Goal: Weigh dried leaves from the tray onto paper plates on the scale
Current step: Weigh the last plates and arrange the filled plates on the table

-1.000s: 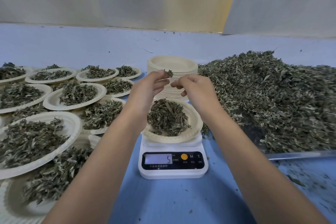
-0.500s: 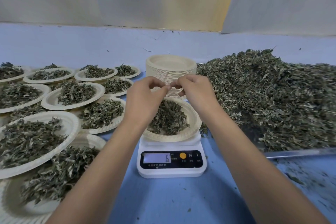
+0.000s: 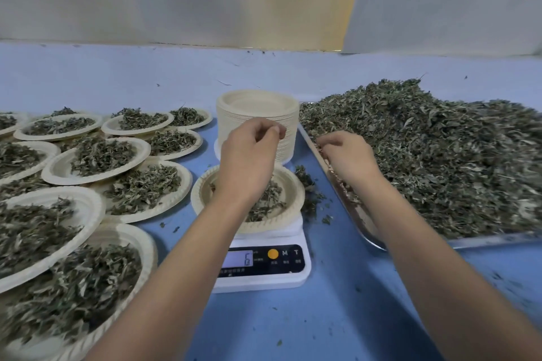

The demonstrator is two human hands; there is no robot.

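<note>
The left hand [image 3: 249, 155] hovers with fingertips pinched together, whether on a leaf cannot be told, over the part-filled paper plate [image 3: 202, 193] on the scale [image 3: 264, 272], seemingly to fine-tune the weight, while the right hand [image 3: 346, 155] pinches dried leaves [image 3: 425, 155] at the tray [image 3: 372, 231] edge for topping up.

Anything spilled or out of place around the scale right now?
Yes. A clump of dried leaves lies on the blue table, between the plate on the scale and the tray, outside both. Smaller crumbs dot the table around the scale.
</note>
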